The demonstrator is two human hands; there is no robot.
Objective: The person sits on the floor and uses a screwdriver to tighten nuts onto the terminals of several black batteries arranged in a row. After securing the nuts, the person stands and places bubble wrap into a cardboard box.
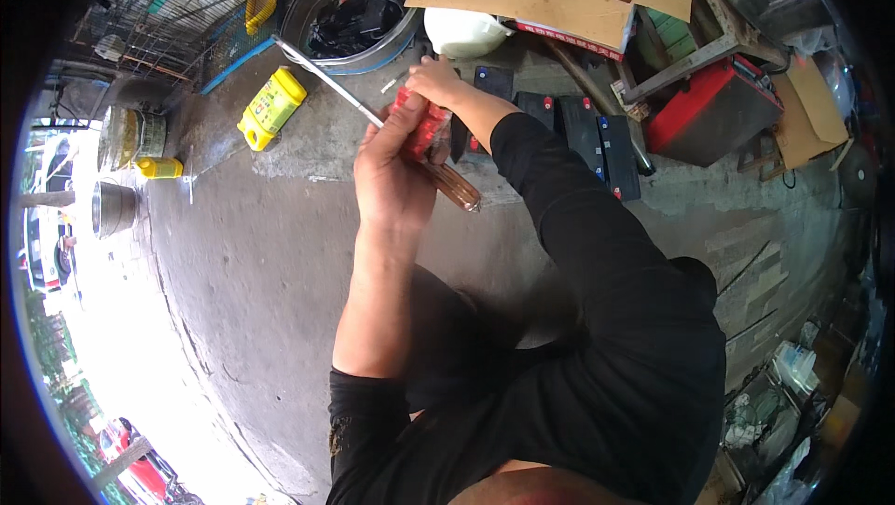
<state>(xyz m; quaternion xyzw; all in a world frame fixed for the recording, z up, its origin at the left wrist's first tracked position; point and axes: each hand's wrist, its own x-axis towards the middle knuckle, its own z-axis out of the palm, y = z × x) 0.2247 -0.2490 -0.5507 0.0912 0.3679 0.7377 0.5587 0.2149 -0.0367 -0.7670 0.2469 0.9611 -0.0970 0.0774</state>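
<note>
In front of me, my left hand [387, 165] is closed round a screwdriver and a red packet-like thing together. The screwdriver's amber-brown handle [455, 188] sticks out below the palm, and its long metal shaft [336, 88] points up and to the left. Pale marks cover the red packet [427, 135], which stands between my two hands; its exact kind is unclear. My right hand [435, 83] has its fingers closed on the packet's upper end. Behind it, several dark batteries [580, 127] with red and blue terminal parts stand on the floor.
A metal basin [373, 65] holds black items, with a yellow jug [272, 109] lying nearby. Beyond the batteries are a cardboard box [522, 1], a white helmet [463, 34] and a red-and-black case [716, 110]. Wire cages [177, 15] and a metal bucket [114, 209] stand left.
</note>
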